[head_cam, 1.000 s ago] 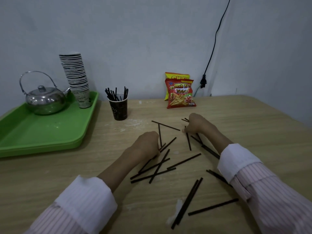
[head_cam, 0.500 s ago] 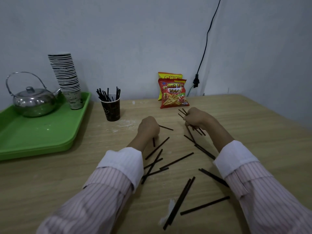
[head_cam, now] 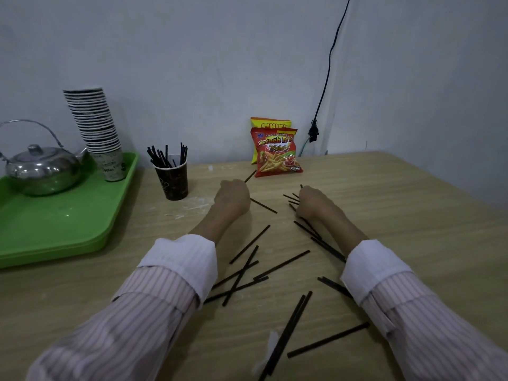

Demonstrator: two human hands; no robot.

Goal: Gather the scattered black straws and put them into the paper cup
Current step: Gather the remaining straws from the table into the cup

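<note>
Several black straws lie scattered across the wooden table between and under my forearms. A dark paper cup stands at the back left of the table with several straws upright in it. My left hand is a fist just right of the cup, with a straw sticking out of its top. My right hand is closed on a small bundle of straws whose ends fan out to its left. One straw lies on the table between the two hands.
A green tray at the left holds a steel kettle and a tall stack of paper cups. Two snack bags lean on the wall behind the hands. A black cable hangs down the wall. A white scrap lies near the front.
My left hand has lifted a straw from the pile and moved back and left, closer to the cup. My right hand has drawn several straws together into its grip.
</note>
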